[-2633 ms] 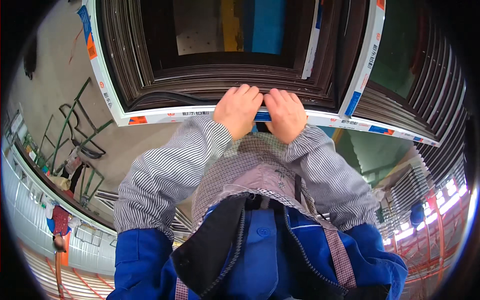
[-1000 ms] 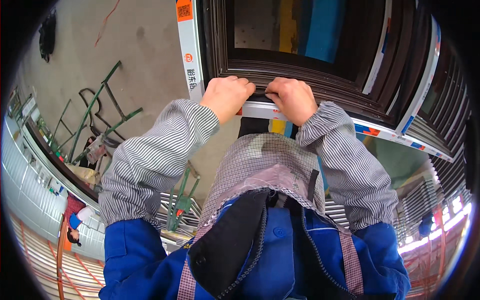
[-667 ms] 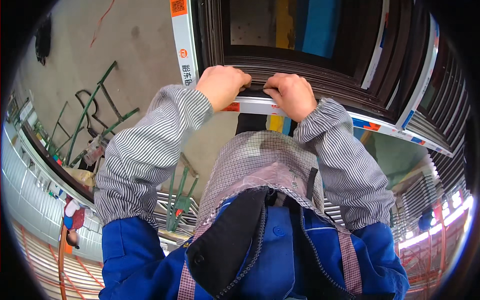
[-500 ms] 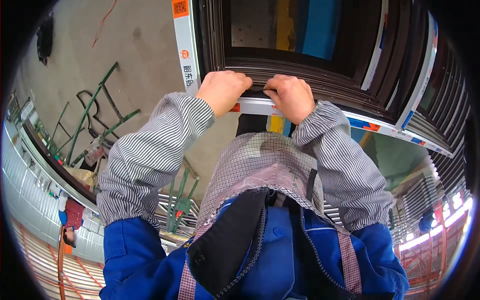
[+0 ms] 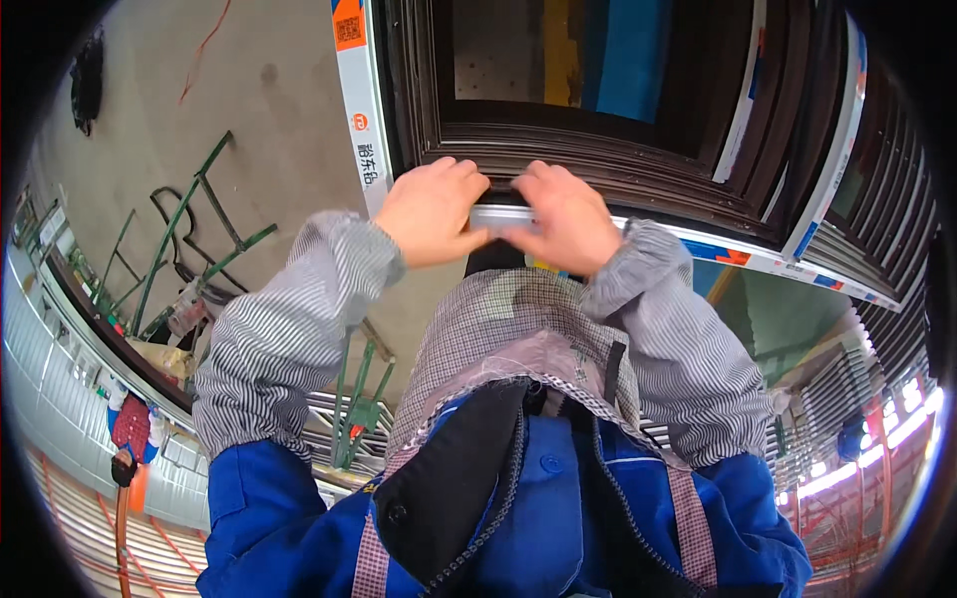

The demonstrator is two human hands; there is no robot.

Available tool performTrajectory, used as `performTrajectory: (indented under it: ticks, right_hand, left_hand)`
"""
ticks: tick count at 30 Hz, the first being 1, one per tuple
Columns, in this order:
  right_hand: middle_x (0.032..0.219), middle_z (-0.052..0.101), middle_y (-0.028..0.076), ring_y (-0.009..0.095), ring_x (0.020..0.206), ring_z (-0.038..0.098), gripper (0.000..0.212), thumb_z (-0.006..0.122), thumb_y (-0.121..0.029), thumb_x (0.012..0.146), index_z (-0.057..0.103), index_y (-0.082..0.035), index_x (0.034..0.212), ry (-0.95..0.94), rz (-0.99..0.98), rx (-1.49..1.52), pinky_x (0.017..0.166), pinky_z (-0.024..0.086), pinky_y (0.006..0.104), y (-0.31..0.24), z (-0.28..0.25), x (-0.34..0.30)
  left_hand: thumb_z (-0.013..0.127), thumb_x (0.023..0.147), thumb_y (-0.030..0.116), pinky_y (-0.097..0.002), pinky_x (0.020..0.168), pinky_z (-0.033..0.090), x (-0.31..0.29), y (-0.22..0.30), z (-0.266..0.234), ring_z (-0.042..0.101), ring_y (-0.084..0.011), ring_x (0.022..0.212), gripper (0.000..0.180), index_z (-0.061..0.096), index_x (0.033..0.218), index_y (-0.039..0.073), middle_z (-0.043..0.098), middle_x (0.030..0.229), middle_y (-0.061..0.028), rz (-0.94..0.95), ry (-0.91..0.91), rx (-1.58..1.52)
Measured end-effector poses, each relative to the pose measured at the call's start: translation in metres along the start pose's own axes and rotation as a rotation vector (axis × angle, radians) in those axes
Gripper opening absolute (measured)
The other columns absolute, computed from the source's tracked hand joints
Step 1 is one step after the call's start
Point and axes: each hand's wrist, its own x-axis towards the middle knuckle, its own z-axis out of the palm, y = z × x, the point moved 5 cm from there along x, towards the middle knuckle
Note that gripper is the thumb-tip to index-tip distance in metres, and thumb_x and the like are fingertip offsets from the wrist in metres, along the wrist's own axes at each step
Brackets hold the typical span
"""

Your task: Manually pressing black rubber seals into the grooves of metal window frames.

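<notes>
A dark brown window frame [image 5: 598, 145] with grooved edges lies before me, a white printed film strip [image 5: 688, 241] along its near outer side. My left hand [image 5: 435, 209] is closed over the near edge close to the left corner, fingers on top and thumb on the near side. Just to its right, my right hand [image 5: 568, 214] grips the same edge, its thumb pointing at the left one. The right hand is a little smeared by motion. The fingertips are partly hidden, and I cannot make out any small piece between them.
More dark frames [image 5: 877, 199] are stacked at the right. Green metal stands [image 5: 204, 189] stand on the grey floor at the left, near a black bundle [image 5: 88, 80]. Another person in a red top [image 5: 133, 427] is far off at the lower left.
Both hands have gone from a close pinch at the frame's edge to a wider grip, thumbs dropped to the near side. The whole view has shifted slightly.
</notes>
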Motion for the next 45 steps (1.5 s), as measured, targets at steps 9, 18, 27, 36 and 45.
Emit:
performTrajectory:
  ticks: [9,18,27,36,45]
  right_hand:
    - [0.102,0.054,0.008,0.026,0.099,0.055,0.052,0.076,-0.011,0.062,0.058,-0.004,0.11,0.082,-0.103,-0.186,0.087,0.045,0.0368,-0.017,0.029,0.002]
    - [0.102,0.057,0.007,0.025,0.099,0.058,0.046,0.073,-0.007,0.065,0.06,-0.003,0.108,0.129,-0.138,-0.216,0.089,0.046,0.0358,-0.018,0.032,-0.001]
    - [0.104,0.058,0.007,0.023,0.103,0.059,0.023,0.059,-0.011,0.076,0.061,-0.004,0.097,0.218,-0.289,-0.233,0.095,0.046,0.0369,-0.026,0.019,-0.006]
    - [0.11,0.058,0.007,0.024,0.108,0.057,0.043,0.069,-0.005,0.065,0.061,-0.007,0.107,0.203,-0.201,-0.178,0.096,0.044,0.039,-0.033,0.021,-0.001]
    - [0.117,0.058,0.005,0.024,0.11,0.056,0.046,0.069,-0.004,0.065,0.062,-0.007,0.11,0.197,-0.168,-0.138,0.1,0.041,0.0394,-0.044,0.034,0.017]
  left_hand:
    - [0.077,0.058,0.012,-0.0397,0.099,0.048,-0.021,-0.006,0.044,0.059,-0.027,0.11,0.069,0.058,0.123,0.0,0.062,0.116,-0.0111,0.095,0.571,0.102]
    - [0.076,0.055,0.006,-0.0384,0.091,0.051,-0.022,-0.005,0.036,0.063,-0.027,0.101,0.058,0.065,0.112,0.004,0.065,0.108,-0.008,0.18,0.586,0.065]
    - [0.076,0.059,0.005,-0.0381,0.085,0.051,-0.033,-0.014,0.029,0.062,-0.0248,0.097,0.048,0.067,0.106,0.005,0.063,0.103,-0.007,0.19,0.659,0.07]
    - [0.07,0.065,0.006,-0.0366,0.084,0.051,-0.042,-0.011,0.032,0.062,-0.0236,0.094,0.037,0.067,0.102,0.004,0.064,0.1,-0.0063,0.194,0.641,0.14]
    - [0.065,0.072,0.013,-0.0312,0.081,0.049,-0.053,-0.014,0.029,0.062,-0.0169,0.084,0.024,0.065,0.095,0.007,0.062,0.09,-0.0036,0.067,0.773,0.328]
